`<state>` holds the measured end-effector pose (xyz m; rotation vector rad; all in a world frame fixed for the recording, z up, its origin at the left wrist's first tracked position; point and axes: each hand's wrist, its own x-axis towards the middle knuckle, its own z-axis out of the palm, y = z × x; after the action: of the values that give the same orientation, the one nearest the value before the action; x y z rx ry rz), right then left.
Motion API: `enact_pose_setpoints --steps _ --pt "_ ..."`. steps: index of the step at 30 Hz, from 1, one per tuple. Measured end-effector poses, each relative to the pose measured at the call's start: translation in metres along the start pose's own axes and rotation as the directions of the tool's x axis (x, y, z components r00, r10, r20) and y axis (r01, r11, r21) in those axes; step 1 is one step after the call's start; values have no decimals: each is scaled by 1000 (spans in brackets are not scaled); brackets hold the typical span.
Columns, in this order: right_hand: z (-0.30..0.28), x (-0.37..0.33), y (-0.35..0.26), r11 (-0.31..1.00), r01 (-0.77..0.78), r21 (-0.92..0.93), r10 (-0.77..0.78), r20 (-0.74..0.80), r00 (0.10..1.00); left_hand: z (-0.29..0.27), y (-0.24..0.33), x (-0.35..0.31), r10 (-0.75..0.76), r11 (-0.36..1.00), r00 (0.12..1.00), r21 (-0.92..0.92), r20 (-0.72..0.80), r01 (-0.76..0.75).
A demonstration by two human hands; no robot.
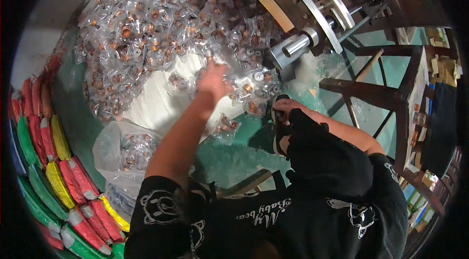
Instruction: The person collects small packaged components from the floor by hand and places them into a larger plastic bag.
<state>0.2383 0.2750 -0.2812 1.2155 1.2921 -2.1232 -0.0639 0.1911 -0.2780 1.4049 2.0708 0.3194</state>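
Observation:
My left hand (213, 82) reaches into a large heap of small clear plastic bags (161, 20) holding copper-coloured and silvery metal parts. Its fingers look spread and slightly blurred, the tips beside a copper-coloured piece (210, 58). Nothing shows clearly in its grasp. Below the heap is a white sheet (159, 95), partly uncovered around my left hand. To the right, my right hand (286, 106) has its fingers curled against a dark shoe (281, 134) by my knee. Whatever it may hold is hidden. A few bagged parts (255, 106) lie between my hands.
A large clear plastic bag (110, 146) with bagged parts stands left of my left forearm. Red, green and yellow packages (63, 176) are stacked at far left. A metal machine (303, 39) overhangs the upper right. A dark frame (376, 90) and shelves stand at right on the green floor.

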Motion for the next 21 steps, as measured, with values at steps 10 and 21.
enact_pose_setpoints --steps 10,21 --pt "-21 48 81 702 599 -386 -638 34 769 -5 -167 -73 -136 979 891 -197 -433 53" --pt "-31 21 86 795 461 -394 -471 78 879 -125 -141 -189 -327 867 930 -339 165 365"
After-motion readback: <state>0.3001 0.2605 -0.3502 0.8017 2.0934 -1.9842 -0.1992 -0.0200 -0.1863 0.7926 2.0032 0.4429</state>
